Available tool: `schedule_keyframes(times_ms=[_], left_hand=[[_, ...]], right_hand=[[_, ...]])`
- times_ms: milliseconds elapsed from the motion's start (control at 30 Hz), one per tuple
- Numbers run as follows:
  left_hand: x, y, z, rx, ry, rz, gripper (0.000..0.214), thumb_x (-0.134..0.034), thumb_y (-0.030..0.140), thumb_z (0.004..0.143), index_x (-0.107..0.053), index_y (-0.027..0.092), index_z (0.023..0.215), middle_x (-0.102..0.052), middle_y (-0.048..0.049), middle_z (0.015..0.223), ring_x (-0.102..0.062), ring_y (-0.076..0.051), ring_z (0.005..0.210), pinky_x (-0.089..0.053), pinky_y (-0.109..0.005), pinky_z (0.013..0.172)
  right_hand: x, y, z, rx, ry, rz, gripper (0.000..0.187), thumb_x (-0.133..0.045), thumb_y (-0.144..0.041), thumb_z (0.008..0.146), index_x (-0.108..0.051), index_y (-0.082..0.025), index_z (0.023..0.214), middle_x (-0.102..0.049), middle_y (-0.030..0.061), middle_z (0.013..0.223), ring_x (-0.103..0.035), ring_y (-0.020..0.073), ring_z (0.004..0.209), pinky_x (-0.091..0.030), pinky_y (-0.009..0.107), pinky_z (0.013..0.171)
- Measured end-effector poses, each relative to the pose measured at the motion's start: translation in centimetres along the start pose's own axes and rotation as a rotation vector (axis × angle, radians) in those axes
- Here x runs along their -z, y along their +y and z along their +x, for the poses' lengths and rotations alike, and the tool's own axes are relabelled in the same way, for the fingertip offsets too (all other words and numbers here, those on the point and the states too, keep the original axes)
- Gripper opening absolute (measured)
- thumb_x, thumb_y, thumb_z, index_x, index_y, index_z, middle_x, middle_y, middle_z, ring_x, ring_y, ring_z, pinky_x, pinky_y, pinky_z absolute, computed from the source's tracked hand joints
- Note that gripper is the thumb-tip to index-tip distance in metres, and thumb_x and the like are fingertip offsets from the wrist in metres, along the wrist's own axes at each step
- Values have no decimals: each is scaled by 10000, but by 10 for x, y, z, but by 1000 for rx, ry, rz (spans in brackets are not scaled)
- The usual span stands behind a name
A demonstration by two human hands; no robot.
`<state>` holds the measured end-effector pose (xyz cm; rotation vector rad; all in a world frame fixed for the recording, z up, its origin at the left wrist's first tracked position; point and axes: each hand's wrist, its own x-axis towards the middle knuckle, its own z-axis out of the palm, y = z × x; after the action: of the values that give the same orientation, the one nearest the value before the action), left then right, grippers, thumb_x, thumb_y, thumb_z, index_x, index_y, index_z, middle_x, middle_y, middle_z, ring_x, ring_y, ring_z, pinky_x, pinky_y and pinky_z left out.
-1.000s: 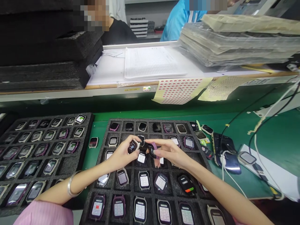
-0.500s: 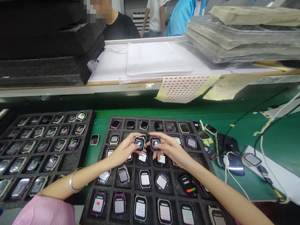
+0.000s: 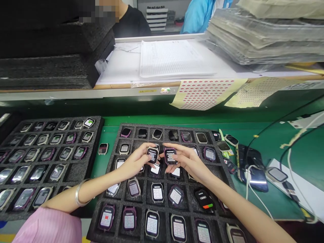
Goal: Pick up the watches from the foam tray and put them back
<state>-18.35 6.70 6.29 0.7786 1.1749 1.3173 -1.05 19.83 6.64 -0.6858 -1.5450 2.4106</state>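
My left hand (image 3: 136, 162) is closed round a pale-cased smartwatch body (image 3: 152, 155) with its lit screen facing me. My right hand (image 3: 187, 161) grips a purple-cased smartwatch body (image 3: 170, 156) the same way, right beside the first. Both are held just above the second row of a black foam tray (image 3: 115, 189) whose pockets hold several more watch bodies, many with lit grid screens. A silver bangle (image 3: 79, 197) circles my left wrist.
A second foam tray (image 3: 97, 130) of watch bodies lies on the left of the green mat. One loose watch (image 3: 103, 148) sits between the trays. Phones, loose watches and white cables (image 3: 249, 168) lie at the right. Above, a shelf carries paper, stacked foam and plastic sheets; other people stand behind it.
Both hands brought their watches side by side and turned the screens toward me. The screens went from a round glowing graphic to dark pages with text. The view tilted slightly.
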Motion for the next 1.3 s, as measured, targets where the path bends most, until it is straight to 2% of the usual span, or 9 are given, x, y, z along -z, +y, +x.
schedule_keyframes(times_ms=[300, 467, 533, 633, 767, 867, 1000, 1133, 1300], left_hand=[[3, -5, 1, -27, -42, 15, 366, -517, 124, 806, -481, 198, 1163, -620, -42, 967, -635, -169, 851, -554, -315, 720], [2, 0, 2, -9, -21, -24, 392, -547, 73, 734, -501, 196, 1104, -628, -31, 927, -652, -181, 860, -564, -338, 745], [1, 4, 2, 5, -10, -53, 396, -566, 73, 716, -508, 193, 1090, -646, -36, 924, -663, -199, 883, -564, -365, 772], [1, 6, 2, 6, -5, -89, 368, -592, 97, 726, -519, 184, 1076, -681, -56, 931, -676, -216, 893, -560, -388, 787], [1, 6, 3, -5, -11, -82, 314, -658, 185, 777, -525, 169, 1061, -701, -85, 930, -684, -220, 870, -563, -381, 762], [2, 5, 3, -4, -2, -73, 328, -695, 274, 791, -522, 166, 1047, -702, -90, 927, -685, -215, 858, -570, -364, 736], [2, 5, 3, 11, 4, -60, 349, -708, 314, 789, -517, 164, 1039, -701, -81, 910, -686, -203, 842, -572, -349, 726], [2, 6, 3, 17, 14, -64, 361, -722, 331, 775, -523, 164, 1025, -697, -73, 884, -690, -204, 828, -573, -341, 710], [1, 7, 2, 9, 2, -77, 359, -718, 341, 779, -527, 163, 1025, -698, -71, 866, -689, -201, 816, -572, -342, 707]], right_hand=[[1, 5, 0, 55, 9, -129, 517, -684, -302, 829, -513, -176, 1301, -694, 119, 1051, -710, 177, 593, -597, 313, 563], [3, 2, -3, 90, -118, -193, 744, -725, -239, 790, -341, -235, 1428, -602, 127, 1207, -711, 184, 770, -595, 312, 650], [6, 0, -3, 92, -149, -252, 757, -708, -226, 799, -301, -248, 1437, -579, 123, 1234, -704, 194, 828, -592, 334, 700], [18, -2, 3, 154, -99, -511, 614, -651, -239, 835, -371, -219, 1380, -618, 98, 1124, -684, 214, 869, -576, 381, 764], [38, -1, 14, 361, -7, -1122, 449, -684, -275, 802, -561, -207, 1229, -584, 101, 1088, -604, 263, 988, -506, 455, 887], [48, 0, 18, 455, -5, -1366, 512, -705, -332, 787, -564, -223, 1267, -535, 118, 1155, -525, 295, 1120, -441, 482, 967], [46, 0, 15, 468, 3, -1404, 577, -655, -369, 836, -472, -241, 1368, -507, 124, 1229, -499, 290, 1158, -434, 471, 974], [39, -1, 14, 469, 6, -1345, 437, -595, -364, 882, -541, -242, 1298, -553, 113, 1170, -540, 274, 1101, -451, 454, 955], [35, 0, 13, 478, 1, -1307, 390, -591, -357, 887, -570, -240, 1258, -579, 111, 1140, -552, 274, 1086, -456, 458, 949]])
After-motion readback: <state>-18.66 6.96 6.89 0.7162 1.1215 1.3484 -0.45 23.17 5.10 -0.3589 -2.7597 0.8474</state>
